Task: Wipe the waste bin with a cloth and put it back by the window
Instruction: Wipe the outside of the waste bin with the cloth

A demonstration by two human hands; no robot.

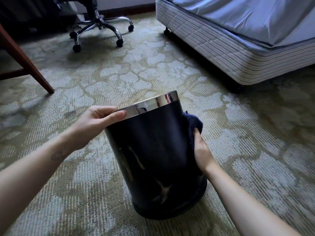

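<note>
Waste bin (153, 147): dark, tilted on the floor (95, 77) near the bed (221, 53) corner. Left grip (95, 121) curls over its rim (steadying); right grip (202, 150) clutches the cloth (192, 123) against its side. Best: 1 slow turn, even pressure.

A patterned carpet (170, 68) in pale green and cream, with a branching leaf-like design, covers the floor. At the upper left an office chair (100, 26) stands on a chrome star base with black castors, near a slanted reddish wooden furniture leg (25, 62) resting on the carpet. At the upper right is a bed (221, 48) with a striped base and a smooth bluish sheet (247, 16), and a dark skirting board (133, 8) runs along the far wall in dim, cool light.
</note>
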